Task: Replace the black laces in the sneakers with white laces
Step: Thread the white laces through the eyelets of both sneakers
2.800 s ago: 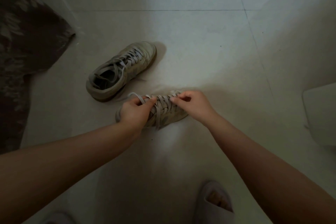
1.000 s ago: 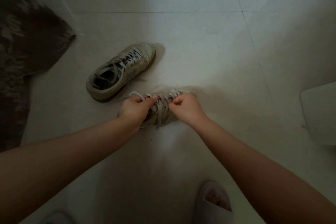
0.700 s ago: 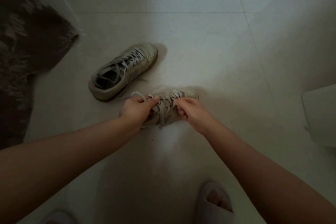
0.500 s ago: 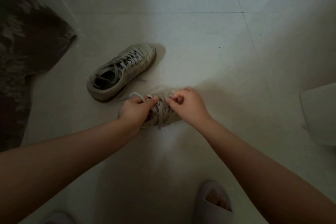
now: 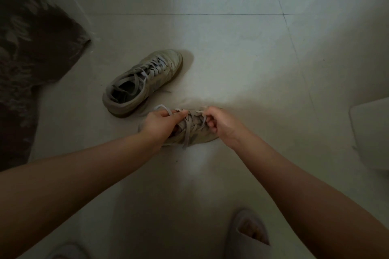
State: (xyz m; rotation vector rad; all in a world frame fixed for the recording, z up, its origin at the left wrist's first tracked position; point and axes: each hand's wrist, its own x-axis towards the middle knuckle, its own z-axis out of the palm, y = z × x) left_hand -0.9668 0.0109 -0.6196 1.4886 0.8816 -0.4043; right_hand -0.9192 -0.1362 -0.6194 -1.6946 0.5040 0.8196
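Hands (image 5: 163, 124) (image 5: 223, 125) (both curled) pinch laces (image 5: 190, 121) over the near sneaker (image 5: 197, 135).

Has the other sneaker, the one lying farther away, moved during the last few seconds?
No. The far sneaker lies at the same spot and angle relative to the floor tile seam.

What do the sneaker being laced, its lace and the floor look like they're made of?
Near sneaker: probably matte suede or canvas, since it shows no shine. Lace: flat woven fabric, pale and limp. Floor: glazed tile, with grout lines and a soft sheen.
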